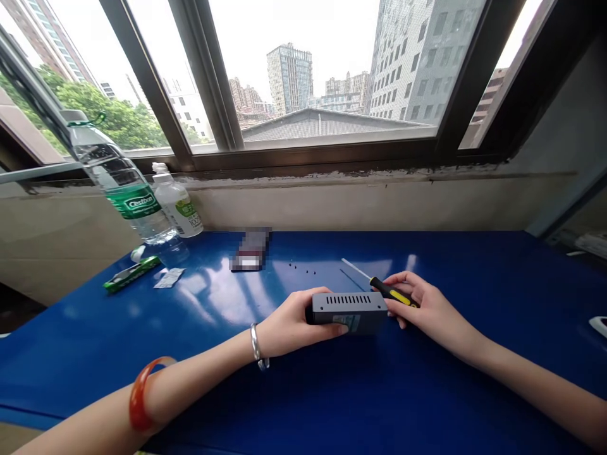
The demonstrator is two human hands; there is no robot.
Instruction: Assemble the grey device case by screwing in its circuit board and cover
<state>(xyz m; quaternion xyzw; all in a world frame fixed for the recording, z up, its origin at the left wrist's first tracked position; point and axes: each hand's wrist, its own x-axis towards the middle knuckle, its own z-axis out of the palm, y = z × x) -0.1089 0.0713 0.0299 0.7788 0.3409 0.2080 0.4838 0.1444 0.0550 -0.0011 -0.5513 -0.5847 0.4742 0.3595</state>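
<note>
My left hand (291, 321) is closed around the left end of a grey metal box (370, 311), its thumb along the near lower side by a pale label. A row of slots and small holes run along the face of the box. In my right hand (423, 302) is a screwdriver (389, 291) with a black and yellow handle, its shaft pointing up and left, away from the box. The right fingertips are close to the box's right end; whether they touch it I cannot tell. Several tiny dark screws (307, 272) lie on the table beyond the box.
The blue table (474, 272) meets a wall below the window. A large water bottle (126, 183) and a smaller white bottle (176, 201) stand at back left. Near them lie a green wrapper (131, 274) and a white packet (169, 278). A blurred dark flat object (251, 248) lies at the back.
</note>
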